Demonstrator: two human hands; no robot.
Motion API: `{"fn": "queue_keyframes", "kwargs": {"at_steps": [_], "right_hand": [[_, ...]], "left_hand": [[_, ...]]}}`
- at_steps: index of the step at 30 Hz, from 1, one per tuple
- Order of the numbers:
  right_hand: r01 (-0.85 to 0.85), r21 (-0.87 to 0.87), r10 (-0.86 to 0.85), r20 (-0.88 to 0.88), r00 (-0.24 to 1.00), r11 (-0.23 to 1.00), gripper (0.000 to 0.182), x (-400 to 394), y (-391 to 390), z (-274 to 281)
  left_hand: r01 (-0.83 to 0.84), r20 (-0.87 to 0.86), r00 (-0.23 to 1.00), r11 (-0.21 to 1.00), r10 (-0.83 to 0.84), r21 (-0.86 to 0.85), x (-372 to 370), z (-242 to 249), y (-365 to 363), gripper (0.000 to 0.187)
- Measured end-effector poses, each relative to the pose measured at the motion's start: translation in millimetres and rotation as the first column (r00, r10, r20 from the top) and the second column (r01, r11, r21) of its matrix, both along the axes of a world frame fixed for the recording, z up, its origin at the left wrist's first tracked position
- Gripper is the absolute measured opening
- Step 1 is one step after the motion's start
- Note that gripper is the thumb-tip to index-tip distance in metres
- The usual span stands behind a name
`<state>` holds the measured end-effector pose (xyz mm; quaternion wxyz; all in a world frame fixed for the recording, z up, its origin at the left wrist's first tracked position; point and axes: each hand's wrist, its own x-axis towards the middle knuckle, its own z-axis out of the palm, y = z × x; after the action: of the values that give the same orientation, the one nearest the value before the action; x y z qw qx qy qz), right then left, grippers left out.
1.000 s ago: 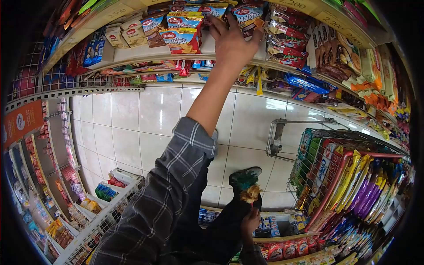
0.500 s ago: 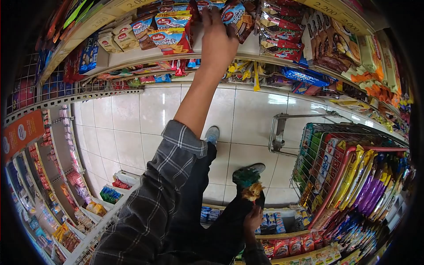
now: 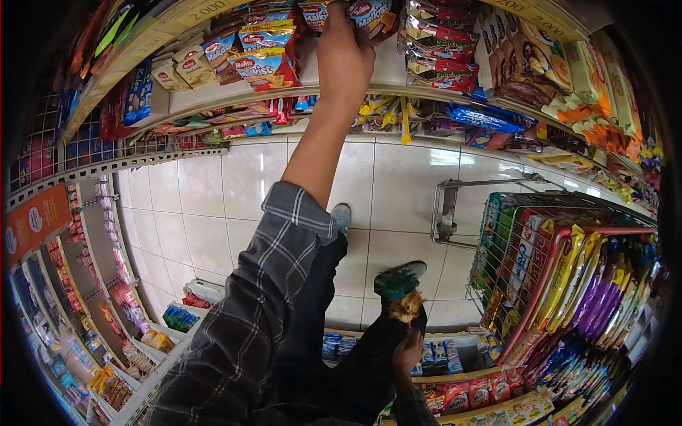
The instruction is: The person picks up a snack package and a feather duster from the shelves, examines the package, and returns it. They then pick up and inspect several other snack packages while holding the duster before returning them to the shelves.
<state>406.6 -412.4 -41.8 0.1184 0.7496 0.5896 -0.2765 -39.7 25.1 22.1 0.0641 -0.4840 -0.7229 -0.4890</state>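
My left hand (image 3: 345, 62) reaches up into the shelf, closed at the left edge of a blue-and-brown Roma Malkist biscuit packet (image 3: 375, 20). Its fingertips are partly cut off by the top of the view. Left of it stand more Malkist packets (image 3: 264, 69), red and blue with yellow tops. Down by my knee, my right hand (image 3: 408, 349) is wrapped round the handle of a feather duster (image 3: 405, 307). The duster's tan and green feathers point away from me, over my shoe.
Red wafer packets (image 3: 444, 42) stand farther right on the same shelf (image 3: 234, 94). A wire trolley (image 3: 511, 248) full of snack packs is on the right, its metal frame (image 3: 446, 213) on the tiled floor (image 3: 256, 170). Lower shelves (image 3: 85, 284) of small packs line the left.
The biscuit packet beside my left hand has turned more upright and moved up and left with the hand. The view has shifted slightly. My right hand and the duster stay put.
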Motion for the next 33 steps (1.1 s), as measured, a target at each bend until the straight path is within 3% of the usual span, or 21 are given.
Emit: {"fn": "queue_keyframes", "kwargs": {"at_steps": [1,4,7,8,11,12,16,19,22,26,29,33], "right_hand": [[-0.003,0.007,0.003,-0.004,1.000,1.000,0.019,0,0,0],[0.022,-0.026,-0.022,0.006,1.000,0.999,0.021,-5,3,2],[0.046,-0.055,-0.046,0.012,0.999,0.997,0.021,-3,5,3],[0.051,-0.061,-0.050,0.008,0.999,0.997,0.021,-3,5,2],[0.071,-0.048,-0.071,-0.001,0.997,0.996,0.019,-4,5,2],[0.072,-0.052,-0.072,-0.002,0.997,0.996,0.019,-4,5,2],[0.071,-0.056,-0.072,-0.014,0.997,0.996,0.019,0,6,2],[0.025,-0.010,-0.025,-0.027,0.999,1.000,0.020,2,4,1],[0.052,-0.052,-0.053,-0.018,0.998,0.997,0.021,-1,7,3],[0.066,-0.053,-0.067,-0.021,0.998,0.996,0.022,2,5,0],[0.115,-0.066,-0.117,-0.038,0.992,0.991,0.022,-2,9,2],[0.063,-0.035,-0.064,-0.020,0.998,0.997,0.023,2,5,0]], "left_hand": [[-0.003,-0.051,0.999,1.000,0.005,0.031,0,2,2,0.038],[-0.027,0.096,0.995,0.989,0.013,0.142,5,4,3,0.033],[-0.111,-0.029,0.993,0.993,0.112,0.049,-7,-3,3,0.021],[-0.059,-0.064,0.996,0.998,0.061,0.033,-8,-8,1,0.013],[0.026,0.020,1.000,0.998,-0.024,-0.065,7,-16,1,0.017],[0.035,-0.017,0.999,0.998,-0.036,-0.050,12,-19,0,0.028],[0.154,-0.048,0.987,0.987,-0.156,-0.034,14,-25,9,0.031],[0.225,0.039,0.974,0.969,-0.222,-0.105,9,-21,7,0.033],[0.181,0.083,0.980,0.984,-0.180,0.000,8,-19,0,0.030],[0.086,-0.109,0.991,0.992,-0.076,0.090,5,-19,5,0.030],[0.150,-0.010,0.989,0.986,-0.151,-0.070,9,-5,8,0.039],[0.154,-0.017,0.988,0.985,-0.156,-0.083,5,-11,7,0.037]]}}
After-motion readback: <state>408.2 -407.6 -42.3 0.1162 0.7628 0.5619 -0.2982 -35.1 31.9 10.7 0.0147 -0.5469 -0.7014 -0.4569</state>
